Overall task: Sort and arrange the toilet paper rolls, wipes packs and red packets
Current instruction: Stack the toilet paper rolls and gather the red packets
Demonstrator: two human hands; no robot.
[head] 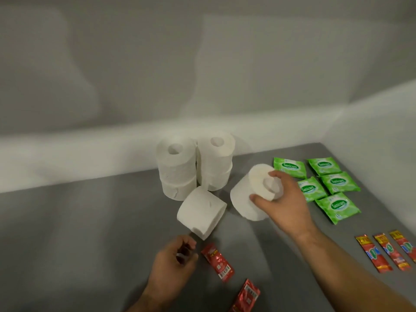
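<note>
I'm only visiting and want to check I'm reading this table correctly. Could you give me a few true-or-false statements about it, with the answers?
1. The right hand grips a toilet paper roll. True.
2. Only three green packs are out. False: five wipes packs lie on the table.
3. Two stacks of rolls stand near the wall, each two high. True.
4. All the red ones sit in one row. False: three red packets form a row at right, and two more lie near the left hand.

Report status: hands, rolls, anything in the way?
Right hand grips tilted white toilet paper roll. Left hand curled, apparently empty. Second white roll lies sideways nearby.
</note>
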